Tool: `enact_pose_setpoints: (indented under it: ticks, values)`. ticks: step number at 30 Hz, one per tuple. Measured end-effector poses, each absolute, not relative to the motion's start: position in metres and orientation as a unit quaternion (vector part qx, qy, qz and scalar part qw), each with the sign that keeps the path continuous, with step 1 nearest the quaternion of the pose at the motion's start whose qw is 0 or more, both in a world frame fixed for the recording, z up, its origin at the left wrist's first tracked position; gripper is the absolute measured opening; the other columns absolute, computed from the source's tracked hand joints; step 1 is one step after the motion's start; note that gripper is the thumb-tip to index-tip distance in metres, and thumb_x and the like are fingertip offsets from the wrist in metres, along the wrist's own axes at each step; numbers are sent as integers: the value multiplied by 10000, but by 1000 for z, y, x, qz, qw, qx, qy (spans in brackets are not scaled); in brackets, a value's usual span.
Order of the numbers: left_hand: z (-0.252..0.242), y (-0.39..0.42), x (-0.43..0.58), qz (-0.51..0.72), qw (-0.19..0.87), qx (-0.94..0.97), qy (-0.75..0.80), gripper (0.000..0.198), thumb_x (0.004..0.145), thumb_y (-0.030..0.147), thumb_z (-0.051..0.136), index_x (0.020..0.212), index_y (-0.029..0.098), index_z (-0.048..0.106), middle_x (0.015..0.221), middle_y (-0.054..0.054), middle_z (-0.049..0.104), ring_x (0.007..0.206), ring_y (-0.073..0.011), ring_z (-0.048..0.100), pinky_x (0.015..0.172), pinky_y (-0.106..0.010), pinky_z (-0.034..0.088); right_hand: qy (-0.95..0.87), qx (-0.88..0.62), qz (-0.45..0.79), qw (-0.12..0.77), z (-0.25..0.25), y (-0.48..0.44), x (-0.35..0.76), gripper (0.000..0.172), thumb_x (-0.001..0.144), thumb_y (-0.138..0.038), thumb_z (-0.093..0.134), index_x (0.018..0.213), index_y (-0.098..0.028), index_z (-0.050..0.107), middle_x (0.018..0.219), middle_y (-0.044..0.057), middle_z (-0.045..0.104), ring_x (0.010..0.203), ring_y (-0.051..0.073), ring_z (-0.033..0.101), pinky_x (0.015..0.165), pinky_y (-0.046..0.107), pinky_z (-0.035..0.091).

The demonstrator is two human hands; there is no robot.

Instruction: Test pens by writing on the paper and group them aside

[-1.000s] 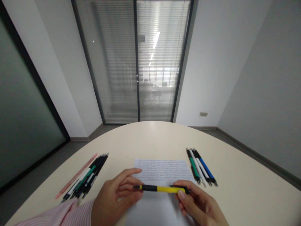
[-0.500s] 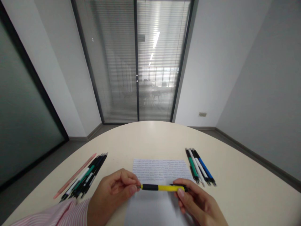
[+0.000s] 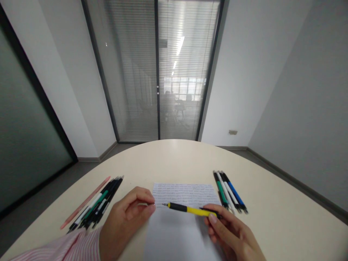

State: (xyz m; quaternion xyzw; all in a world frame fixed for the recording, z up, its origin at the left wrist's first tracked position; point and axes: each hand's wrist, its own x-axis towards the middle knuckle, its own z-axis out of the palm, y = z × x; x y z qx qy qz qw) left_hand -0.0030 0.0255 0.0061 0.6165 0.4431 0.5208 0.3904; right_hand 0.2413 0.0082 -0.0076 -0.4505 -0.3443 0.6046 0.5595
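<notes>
My right hand (image 3: 228, 232) grips a yellow and black mechanical pen (image 3: 190, 209) near its far end, and the pen slants across a sheet of handwritten paper (image 3: 185, 194). My left hand (image 3: 126, 219) rests at the sheet's left edge with its fingers curled together. Its fingertips stop just short of the pen's metal tip and hold nothing. The pen's tip is over the paper, a little above its surface or touching it; I cannot tell which.
A bundle of dark pens (image 3: 95, 204) and a pink pencil (image 3: 85, 202) lie left of the sheet. Black, green, white and blue pens (image 3: 230, 192) lie to its right. All rest on a cream rounded table (image 3: 174, 159), with a glass door with blinds (image 3: 157, 72) beyond.
My left hand has let go of the pen's tip end and drawn back left. The pen now tilts, with its tip higher in the view, and both hands sit slightly farther up the sheet.
</notes>
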Motion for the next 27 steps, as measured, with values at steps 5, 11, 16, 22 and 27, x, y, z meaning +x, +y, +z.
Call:
enact_pose_setpoints:
  ticks: [5, 11, 16, 22, 27]
  values:
    - [0, 24, 1, 391, 218, 782, 434, 203, 756, 49, 556, 726, 200, 687, 800, -19, 664, 758, -139, 645, 716, -202, 489, -315, -447, 623, 560, -8, 9, 242, 344, 571, -358, 869, 847, -186, 757, 636, 13, 683, 594, 111, 546, 554, 185, 427]
    - [-11, 22, 4, 363, 181, 786, 467, 424, 695, 16, 531, 1066, 213, 589, 787, 21, 691, 651, -110, 646, 665, -182, 517, -309, -451, 622, 561, -7, 10, 239, 358, 545, -349, 882, 836, -181, 759, 606, 1, 669, 567, 99, 535, 528, 167, 422]
    - [-16, 23, 3, 353, 210, 768, 491, 552, 703, 33, 506, 1213, 237, 457, 862, 20, 677, 645, -107, 630, 655, -204, 535, -304, -457, 615, 566, -6, 9, 238, 355, 554, -356, 876, 837, -177, 757, 616, 12, 679, 574, 103, 537, 530, 167, 427]
    - [-14, 21, 5, 369, 248, 748, 492, 506, 678, 38, 508, 1148, 225, 518, 897, -15, 669, 683, -129, 633, 593, -206, 526, -316, -461, 612, 559, -6, 8, 239, 369, 546, -371, 877, 835, -174, 760, 609, 15, 672, 577, 110, 533, 518, 173, 429]
    - [-7, 19, 4, 408, 223, 741, 485, 430, 633, 50, 601, 1031, 211, 605, 849, -16, 666, 618, -141, 583, 597, -241, 492, -328, -466, 597, 564, -2, 7, 237, 353, 549, -375, 871, 819, -173, 765, 597, 19, 665, 569, 120, 529, 503, 188, 432]
